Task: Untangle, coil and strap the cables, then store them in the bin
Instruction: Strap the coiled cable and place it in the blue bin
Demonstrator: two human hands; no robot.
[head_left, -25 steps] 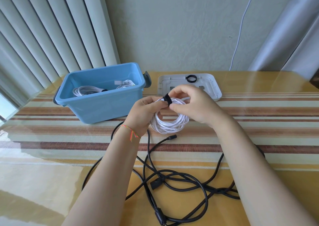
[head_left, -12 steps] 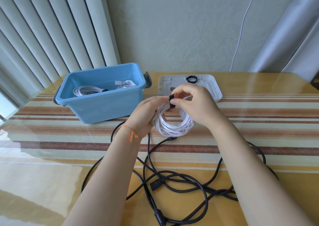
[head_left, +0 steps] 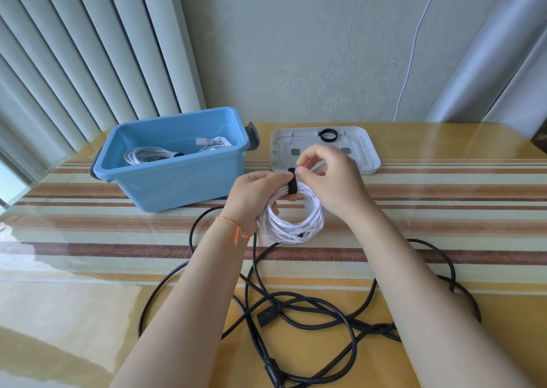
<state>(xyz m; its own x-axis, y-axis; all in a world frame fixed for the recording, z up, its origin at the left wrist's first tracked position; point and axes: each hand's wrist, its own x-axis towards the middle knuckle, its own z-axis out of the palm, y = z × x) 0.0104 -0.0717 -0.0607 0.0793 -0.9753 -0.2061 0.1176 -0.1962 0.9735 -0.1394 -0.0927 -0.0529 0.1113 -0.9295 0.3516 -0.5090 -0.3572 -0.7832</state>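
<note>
Head view showed the task roughly midway, by my read. Blue bin (head_left: 165, 177) sat on the tabletop (head_left: 444, 210) as landmark: at least two white coiled cables (head_left: 154, 155) were already inside it, one with a dark strap visible. White coil (head_left: 291, 218) was held up just right of the bin, above the tabletop, with a black strap (head_left: 292, 184) wrapped around its top. Left hand (head_left: 254, 198) was closed around the coil's left side at the strap; right hand (head_left: 328, 180) had thumb and forefinger pinched together on the strap's free end, other fingers (head_left: 318, 155) curled loosely. Strap looked wrapped but not yet confirmed fastened. White lid (head_left: 367, 153), farther right of the bin, carried one spare strap ring (head_left: 328, 135). Black cable (head_left: 310, 313) lay loose and tangled on the tabletop, nearer the camera than the bin. Left: close this strap, drop the coil in, then untangle, coil, strap and store the black one.
</note>
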